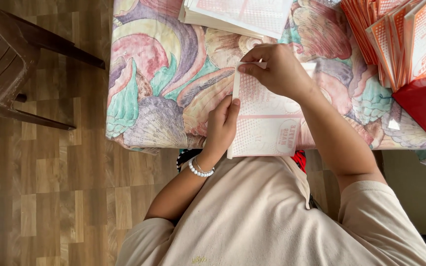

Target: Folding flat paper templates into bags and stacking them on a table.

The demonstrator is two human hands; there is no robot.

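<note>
Together, left hand (221, 123) and right hand (277, 69) gripping pink paper bag (267, 123) (flat), 2 stacks nearby

Pale pink-printed paper bag (267, 120) at table edge; flat stack (242, 15) beyond; orange-printed bags (400, 34) far right.

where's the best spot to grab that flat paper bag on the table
Judging by its pose, take the paper bag by its long left edge, coming from the left: it lies flat and overhangs the table there. The left hand already pinches that edge; the right hand holds the far top edge.
</note>
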